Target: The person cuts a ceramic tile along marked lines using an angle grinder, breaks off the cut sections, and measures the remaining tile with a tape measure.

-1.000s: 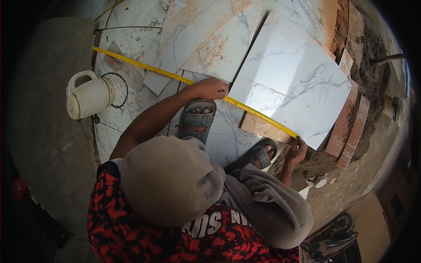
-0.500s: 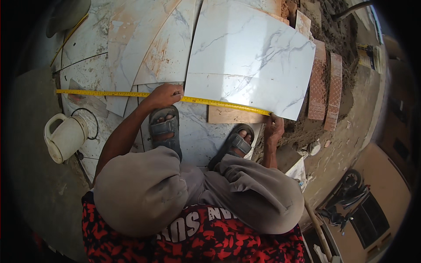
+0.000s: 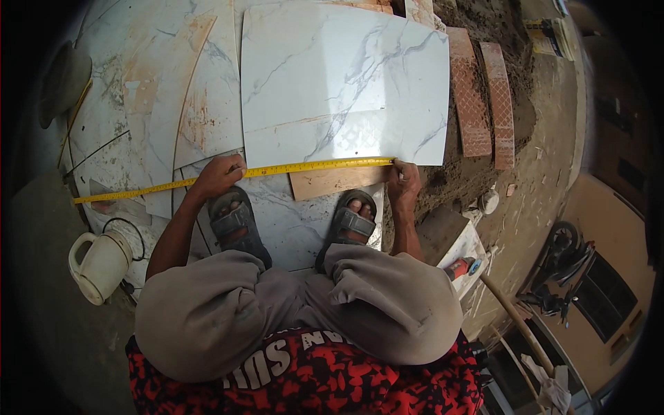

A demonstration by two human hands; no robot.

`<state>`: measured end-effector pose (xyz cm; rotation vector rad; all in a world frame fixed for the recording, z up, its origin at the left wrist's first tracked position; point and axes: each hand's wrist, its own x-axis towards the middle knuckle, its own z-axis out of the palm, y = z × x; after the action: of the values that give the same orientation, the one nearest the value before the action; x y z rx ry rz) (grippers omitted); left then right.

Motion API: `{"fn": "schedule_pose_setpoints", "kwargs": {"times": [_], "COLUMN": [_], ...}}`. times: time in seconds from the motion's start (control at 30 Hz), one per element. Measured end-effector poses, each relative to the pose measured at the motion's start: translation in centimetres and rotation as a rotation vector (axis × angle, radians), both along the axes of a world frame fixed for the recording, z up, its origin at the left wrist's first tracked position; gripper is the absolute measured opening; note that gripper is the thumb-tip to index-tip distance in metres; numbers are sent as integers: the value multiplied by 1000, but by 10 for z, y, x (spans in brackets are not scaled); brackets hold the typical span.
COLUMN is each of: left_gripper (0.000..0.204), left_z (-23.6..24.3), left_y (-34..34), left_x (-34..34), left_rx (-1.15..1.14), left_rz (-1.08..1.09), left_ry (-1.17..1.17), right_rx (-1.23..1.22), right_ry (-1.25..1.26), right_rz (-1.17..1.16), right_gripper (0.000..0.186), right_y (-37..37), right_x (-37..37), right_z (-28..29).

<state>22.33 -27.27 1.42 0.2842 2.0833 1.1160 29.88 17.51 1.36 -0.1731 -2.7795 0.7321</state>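
Note:
A yellow tape measure blade [image 3: 318, 166] stretches across the floor from far left to the front edge of a large white marble-patterned tile [image 3: 332, 90]. My left hand [image 3: 220, 176] is closed on the blade near the tile's front left corner, above my left sandal. At the blade's right end, my right hand [image 3: 404, 183] pinches it between thumb and fingers, close to the tile's front right part. A brown flat piece [image 3: 325, 185] lies partly under the tile's front edge, between my hands. My sandalled feet stand just behind the blade.
Other stained white tiles [image 3: 207, 104] lie to the left. A cream jug [image 3: 100, 266] stands at left. Two reddish patterned strips [image 3: 474, 97] rest on dark soil at right. A red power tool [image 3: 460, 268] sits at lower right, near a long pole [image 3: 519, 321].
The whole view has turned and shifted, so the tile and blade appear further left and the blade now slants up to the right. Both hands keep their hold on the blade.

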Motion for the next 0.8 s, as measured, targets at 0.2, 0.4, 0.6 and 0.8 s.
{"fn": "schedule_pose_setpoints", "kwargs": {"times": [0.2, 0.4, 0.6, 0.8], "left_gripper": [22, 24, 23, 23], "left_z": [-3, -4, -2, -6], "left_y": [-1, -1, -6, -1], "left_x": [-1, -1, -1, -1], "left_rx": [-4, -4, -2, -47], "left_rz": [4, 15, 24, -24], "left_ry": [6, -14, -16, -69], "right_rx": [-27, -12, -70, -50], "right_ry": [-6, -13, 3, -10], "right_rz": [-13, -43, -30, -27], "right_gripper": [12, 10, 11, 10], "right_y": [-1, 2, -6, 1], "right_x": [6, 6, -3, -8], "right_z": [-1, 1, 4, 4]}}
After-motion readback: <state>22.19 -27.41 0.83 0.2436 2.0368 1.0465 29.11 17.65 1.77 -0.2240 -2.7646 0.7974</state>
